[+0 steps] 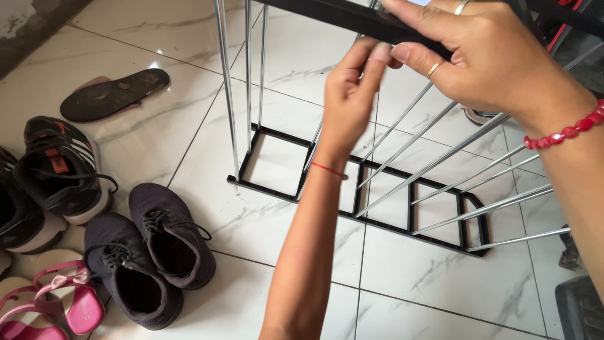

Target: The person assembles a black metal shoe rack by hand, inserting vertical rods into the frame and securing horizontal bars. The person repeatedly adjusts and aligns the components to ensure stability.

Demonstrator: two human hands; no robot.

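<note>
At the top centre of the frame the right hand [484, 56] closes its fingers and thumb around a black plastic bar [340, 16] that runs in from the upper edge, gripping it from above. Just below and to the left, the left hand [352, 94] reaches up with its fingertips pinched together against the underside of the same bar, where the top of a thin metal rod meets it. Several silver metal rods [226, 88] slant down from the bar to a black ladder-shaped frame [358, 189] lying on the white marble-look tile floor [189, 31] in the middle of the frame. At the lower left sit a pair of dark sneakers [148, 258], a black sports shoe [63, 170], pink sandals [63, 302] and, above them, a dark flip-flop [113, 94].
</note>
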